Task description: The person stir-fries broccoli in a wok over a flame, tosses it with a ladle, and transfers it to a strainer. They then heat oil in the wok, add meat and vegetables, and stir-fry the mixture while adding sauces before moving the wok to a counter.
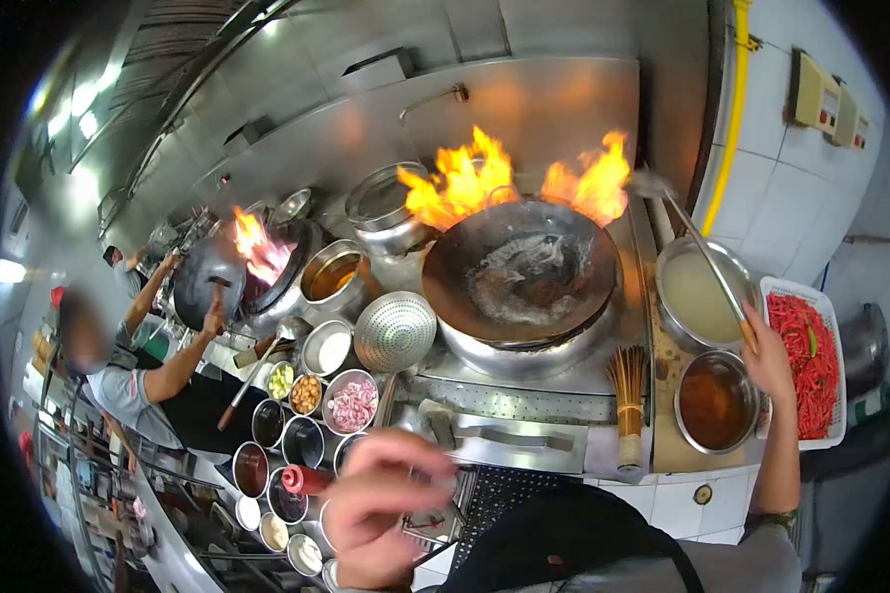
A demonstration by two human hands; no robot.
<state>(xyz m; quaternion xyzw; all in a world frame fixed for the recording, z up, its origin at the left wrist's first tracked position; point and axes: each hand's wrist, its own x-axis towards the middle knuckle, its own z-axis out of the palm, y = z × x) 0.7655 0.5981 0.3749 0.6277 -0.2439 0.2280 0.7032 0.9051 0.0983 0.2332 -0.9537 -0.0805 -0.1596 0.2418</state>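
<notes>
My right hand (769,358) grips the wooden end of a long metal ladle (704,245). Its bowl is raised beyond the wok's right rim, near the flames. My left hand (381,509) hovers close to the camera at the lower middle, blurred, with loosely bent fingers apart and nothing visible in them. In front of me a large dark wok (455,272) sits on the burner, with a little bubbling, whitish liquid in its bottom. Tall flames (462,183) rise behind it. Below the ladle stand a bowl of cloudy liquid (704,295) and a bowl of brown liquid (714,400).
A white basket (833,326) of red shredded food stands at right. A bamboo brush (627,405) lies before the wok. Left are a perforated strainer (396,332), a pot of amber liquid (332,272), several ingredient bowls and a red-capped bottle (305,480). A co-worker (153,385) handles another flaming wok (210,282).
</notes>
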